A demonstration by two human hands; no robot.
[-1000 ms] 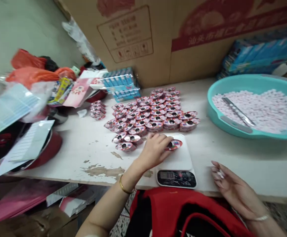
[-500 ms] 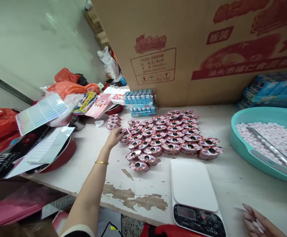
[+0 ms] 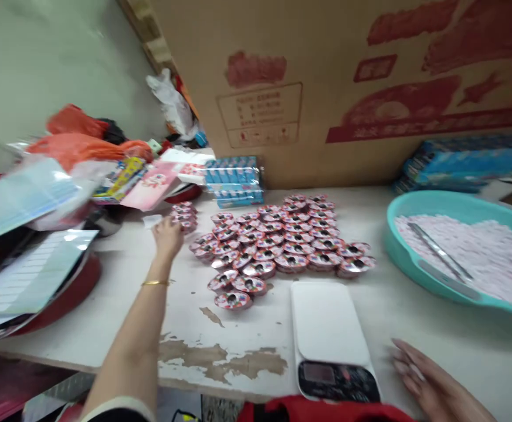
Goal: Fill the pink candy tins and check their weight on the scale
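My left hand (image 3: 166, 238), with a gold bangle (image 3: 155, 283) on the wrist, is blurred and reaches beside a small stack of foil-lidded pink cups (image 3: 183, 215). It seems to touch the stack, but I cannot tell whether it holds a cup. Several similar cups form a large block (image 3: 284, 243) to the right, with one cup (image 3: 233, 300) at its front. My right hand (image 3: 431, 381) hovers at the lower right, next to a white digital kitchen scale (image 3: 329, 331). Its fingers are slightly curled, and any contents are hidden by blur.
A teal basin (image 3: 407, 252) holds pale pink candies (image 3: 471, 261) and a long metal strip (image 3: 439, 252). Behind stand a large printed carton (image 3: 308, 99) and blue packs (image 3: 233, 181). Papers, orange bags and a red pan (image 3: 62, 299) crowd the left. The table's front edge (image 3: 220, 384) is chipped.
My left hand has moved left, from the block of cups to the small stack. My right hand has shifted left and slightly up, and the whole view has tilted a little.
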